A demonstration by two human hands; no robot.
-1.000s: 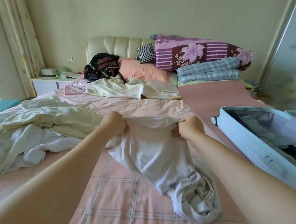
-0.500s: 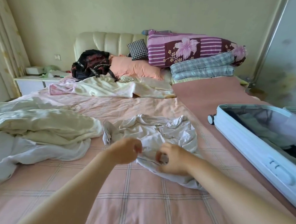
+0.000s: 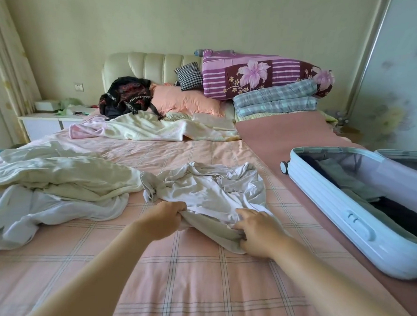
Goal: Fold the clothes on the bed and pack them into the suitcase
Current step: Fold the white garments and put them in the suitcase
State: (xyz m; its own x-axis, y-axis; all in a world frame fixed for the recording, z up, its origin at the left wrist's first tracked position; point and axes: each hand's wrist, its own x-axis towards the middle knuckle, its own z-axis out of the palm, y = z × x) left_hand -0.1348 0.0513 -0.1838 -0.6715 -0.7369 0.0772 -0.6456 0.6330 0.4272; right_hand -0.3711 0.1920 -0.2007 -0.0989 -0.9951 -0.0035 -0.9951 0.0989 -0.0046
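Head view: clutching the near hem of a crumpled white garment (image 3: 207,192) with the left hand (image 3: 164,220), fingers curled, and pinching it with the right hand (image 3: 257,233), at the middle of the bed (image 3: 170,282), beside the open suitcase (image 3: 340,214) lying along its right edge.

A crumpled white garment (image 3: 208,189) lies in the middle of the bed (image 3: 195,279), on its pink checked sheet. The left hand (image 3: 165,213) grips the garment's near edge in a bunched fist. The right hand (image 3: 254,230) lies just right of it and pinches the same edge, fingers across the cloth and thumb at the hem. An open pale blue suitcase (image 3: 345,215) lies at the right of the bed with dark clothes inside. A heap of cream and white bedding (image 3: 54,180) lies at the left, touching the garment. At the far end, by the headboard, sit a black backpack (image 3: 125,96), a peach pillow (image 3: 189,103) and a purple floral quilt (image 3: 261,74).
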